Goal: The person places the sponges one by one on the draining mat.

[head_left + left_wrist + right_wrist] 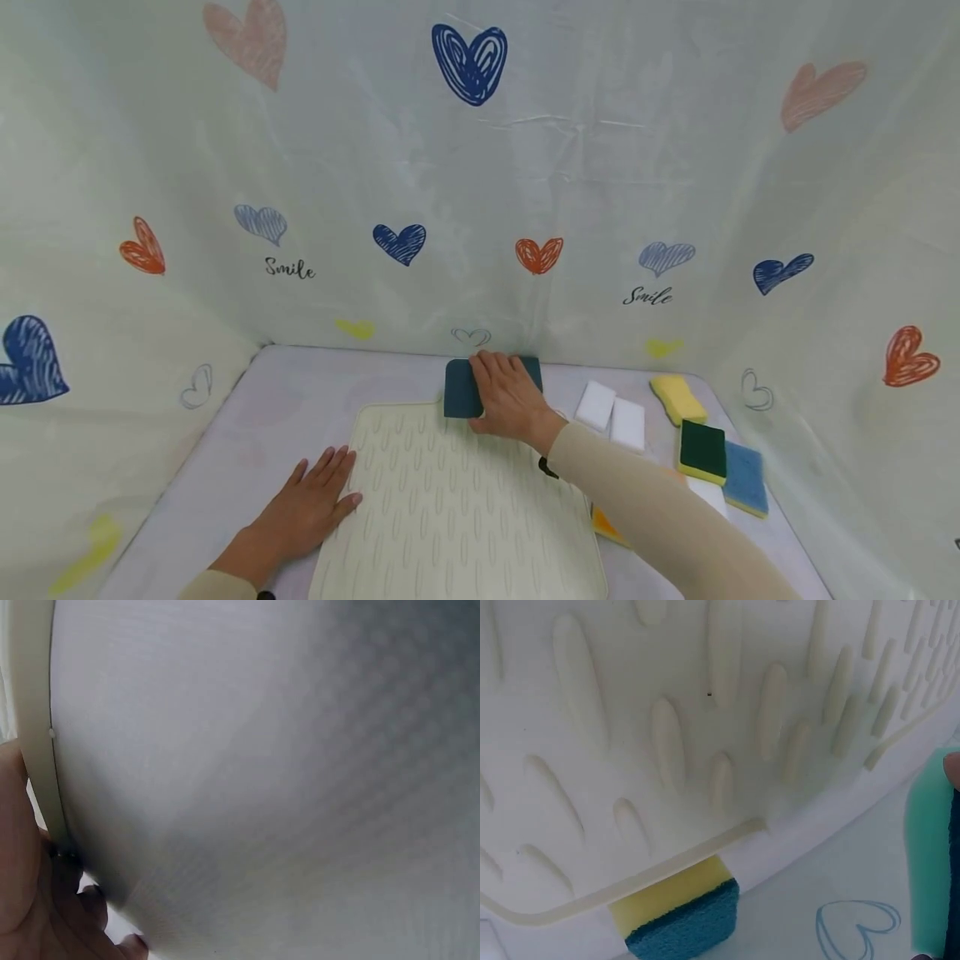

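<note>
A cream mat (450,500) with raised oblong ridges lies on the table. At its far edge my right hand (510,396) grips a sponge (462,388), its dark blue scouring face showing in the head view. In the right wrist view that sponge (930,855) has a green body, with fingertips at its side. A yellow sponge with a blue scouring layer (682,911) sits by the mat's edge, mostly hidden behind the hand in the head view. My left hand (307,508) rests flat at the mat's left edge, fingers straight; its wrist view is mostly blurred pale surface.
Right of the mat lie white sponge blocks (627,423), a yellow sponge (677,398), a dark green and yellow sponge (702,450) and a blue one (745,477). An orange sponge (609,527) is partly under the right sleeve. A heart-printed curtain (465,167) encloses the table.
</note>
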Tool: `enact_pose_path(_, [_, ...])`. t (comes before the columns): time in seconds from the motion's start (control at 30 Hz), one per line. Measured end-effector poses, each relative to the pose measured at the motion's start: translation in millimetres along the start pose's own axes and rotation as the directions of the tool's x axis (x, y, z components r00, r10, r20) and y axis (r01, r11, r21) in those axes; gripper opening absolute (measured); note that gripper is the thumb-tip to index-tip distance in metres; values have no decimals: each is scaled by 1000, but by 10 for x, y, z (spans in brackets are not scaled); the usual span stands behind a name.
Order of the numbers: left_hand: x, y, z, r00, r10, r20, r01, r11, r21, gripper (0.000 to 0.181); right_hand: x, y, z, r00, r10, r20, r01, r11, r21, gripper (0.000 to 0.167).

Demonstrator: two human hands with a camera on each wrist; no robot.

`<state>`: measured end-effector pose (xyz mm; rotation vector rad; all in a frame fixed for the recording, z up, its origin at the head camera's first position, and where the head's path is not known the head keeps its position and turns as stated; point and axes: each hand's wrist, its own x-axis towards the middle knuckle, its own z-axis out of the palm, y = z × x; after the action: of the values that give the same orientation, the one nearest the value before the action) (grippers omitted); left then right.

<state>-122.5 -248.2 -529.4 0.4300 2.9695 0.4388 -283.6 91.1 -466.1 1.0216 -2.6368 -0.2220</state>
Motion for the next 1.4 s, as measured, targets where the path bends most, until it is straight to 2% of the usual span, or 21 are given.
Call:
enact_pose_path(0.23, [12, 3, 20, 999, 3, -37, -3, 1000, 6, 73, -29, -84, 24, 1000, -20, -4, 20, 1000, -21, 108])
enact_pose_path(0.57, [22, -8, 55, 999, -10, -38, 11, 1000, 21, 73, 61, -336, 56, 999, -40, 14, 40, 998, -45, 105])
enact_pose_path(0.87, [23, -11, 46, 999, -43, -4, 43, 998, 34, 75, 300, -719, 9, 998, -54, 27, 52, 996, 72, 105])
enact_pose_path(1.03, [16, -2, 40, 998, -54, 18, 53, 998, 43, 76, 408, -883, -22, 995, -55, 86, 46, 994, 101, 105])
enact_pose_path(1.4, [20, 44, 47, 998, -45, 38, 45, 999, 6, 74, 548, -1070, 91, 981, -31, 192, -9, 979, 202, 99])
